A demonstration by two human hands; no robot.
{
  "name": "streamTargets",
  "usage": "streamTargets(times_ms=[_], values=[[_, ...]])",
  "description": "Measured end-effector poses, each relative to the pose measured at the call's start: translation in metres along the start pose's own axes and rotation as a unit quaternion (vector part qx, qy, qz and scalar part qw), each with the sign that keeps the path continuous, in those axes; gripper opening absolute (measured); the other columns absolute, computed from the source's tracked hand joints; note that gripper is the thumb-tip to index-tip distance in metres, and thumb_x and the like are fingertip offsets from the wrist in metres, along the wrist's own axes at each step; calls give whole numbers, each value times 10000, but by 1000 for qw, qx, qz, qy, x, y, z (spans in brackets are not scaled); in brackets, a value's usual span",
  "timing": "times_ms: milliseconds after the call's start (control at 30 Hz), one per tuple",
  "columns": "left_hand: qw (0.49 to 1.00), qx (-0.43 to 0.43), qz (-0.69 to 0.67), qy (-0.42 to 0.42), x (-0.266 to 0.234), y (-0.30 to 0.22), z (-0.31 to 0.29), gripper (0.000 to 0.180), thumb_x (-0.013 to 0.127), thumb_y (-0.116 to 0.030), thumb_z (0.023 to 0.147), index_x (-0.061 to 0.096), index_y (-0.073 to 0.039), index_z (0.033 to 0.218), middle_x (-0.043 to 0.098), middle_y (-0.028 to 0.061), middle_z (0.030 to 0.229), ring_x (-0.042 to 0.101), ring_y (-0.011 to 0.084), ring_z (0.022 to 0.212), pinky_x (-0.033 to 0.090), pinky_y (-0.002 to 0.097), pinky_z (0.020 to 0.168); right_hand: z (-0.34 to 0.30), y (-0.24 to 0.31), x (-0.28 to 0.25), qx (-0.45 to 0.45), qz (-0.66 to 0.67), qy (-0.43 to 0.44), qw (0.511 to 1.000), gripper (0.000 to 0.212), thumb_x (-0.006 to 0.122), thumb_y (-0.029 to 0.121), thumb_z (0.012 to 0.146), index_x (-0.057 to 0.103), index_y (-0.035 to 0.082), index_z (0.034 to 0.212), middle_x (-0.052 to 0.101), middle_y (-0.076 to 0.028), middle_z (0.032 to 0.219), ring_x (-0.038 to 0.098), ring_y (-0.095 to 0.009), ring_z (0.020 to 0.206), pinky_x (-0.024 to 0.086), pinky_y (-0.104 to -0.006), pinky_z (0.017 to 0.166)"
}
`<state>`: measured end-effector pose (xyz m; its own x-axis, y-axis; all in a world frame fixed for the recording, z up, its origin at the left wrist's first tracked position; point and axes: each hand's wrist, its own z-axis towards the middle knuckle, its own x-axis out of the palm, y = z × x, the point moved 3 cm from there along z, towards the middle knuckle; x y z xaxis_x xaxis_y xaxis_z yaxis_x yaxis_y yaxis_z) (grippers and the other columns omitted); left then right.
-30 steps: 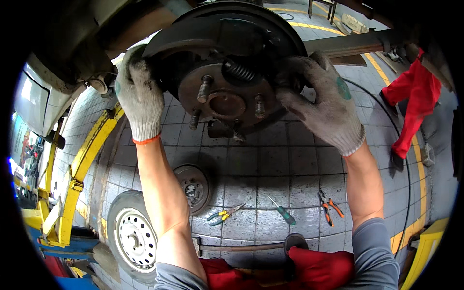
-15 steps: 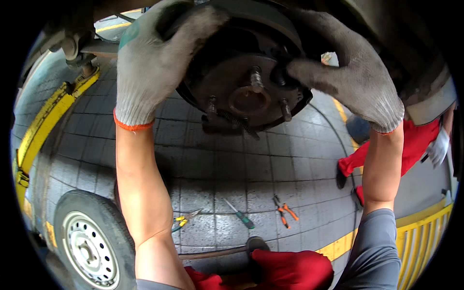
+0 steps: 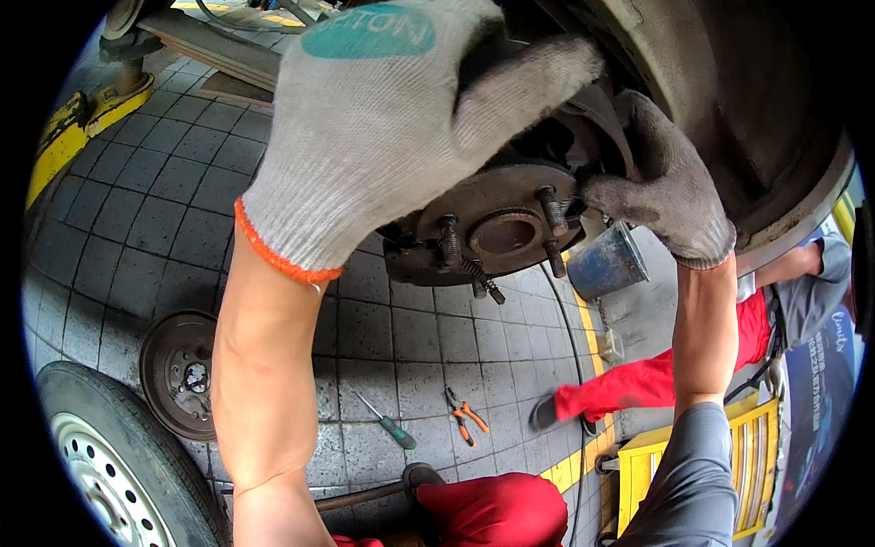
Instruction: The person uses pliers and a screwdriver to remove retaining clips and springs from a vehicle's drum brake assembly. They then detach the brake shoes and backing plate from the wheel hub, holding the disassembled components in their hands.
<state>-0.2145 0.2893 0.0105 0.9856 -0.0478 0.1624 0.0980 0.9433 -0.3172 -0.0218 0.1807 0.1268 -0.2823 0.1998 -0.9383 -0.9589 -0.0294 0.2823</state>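
Note:
A wheel hub [image 3: 510, 187] with several threaded studs sits at the upper middle, and a coil spring [image 3: 478, 273] slants below it. My left hand [image 3: 383, 118], in a grey-white knit glove with an orange cuff, reaches over the hub's upper left. Its thumb stretches to the right; its other fingers are hidden. At the hub's right, my gloved right hand [image 3: 670, 182] curls around the edge of a curved brake shoe [image 3: 597, 128], thumb low near the hub and fingertips partly hidden.
On the tiled floor lie a green-handled screwdriver [image 3: 396, 432], orange-handled pliers [image 3: 465, 417], a brake drum [image 3: 159, 374] and a wheel [image 3: 155, 447]. A blue bucket [image 3: 611, 263], a yellow cabinet [image 3: 756, 465] and a co-worker's red trouser leg [image 3: 629, 378] are at the right.
The view has shifted, bringing the brake drum into sight. My left hand has come rightward over the hub and looks larger. My right hand stays at the hub's right side, now lower.

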Motion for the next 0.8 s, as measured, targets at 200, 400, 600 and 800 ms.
streamTargets(times_ms=[200,400,600,800], values=[[996,-25,80,27,5,11,4,361,773,-361,938,742,-12,849,704,174,738,724,329,690,558,422,615,-4,-3,-1,-15,-3,-25,1000,626,874,160,762,598,3,1302,660,-84,1118,620,-168,1057,516,-325,965],[994,-12,105,31,4,1,10,379,777,-377,931,744,-17,815,689,160,697,715,314,657,551,412,599,-4,-4,0,-31,8,-14,999,669,888,147,756,587,-3,1334,665,-99,1162,621,-185,1088,520,-338,984],[992,-1,124,7,4,-9,12,358,778,-365,923,746,-27,811,683,150,680,708,313,629,546,400,585,-3,-9,4,-43,56,-26,997,707,887,129,757,567,-18,1370,664,-126,1192,618,-197,1119,522,-349,1007],[989,44,139,-38,10,-3,10,346,786,-359,912,739,-38,793,682,148,681,701,319,622,547,403,581,-3,-11,0,-37,3,-11,999,741,885,150,762,551,-24,1400,664,-141,1228,628,-217,1151,512,-352,1053]])
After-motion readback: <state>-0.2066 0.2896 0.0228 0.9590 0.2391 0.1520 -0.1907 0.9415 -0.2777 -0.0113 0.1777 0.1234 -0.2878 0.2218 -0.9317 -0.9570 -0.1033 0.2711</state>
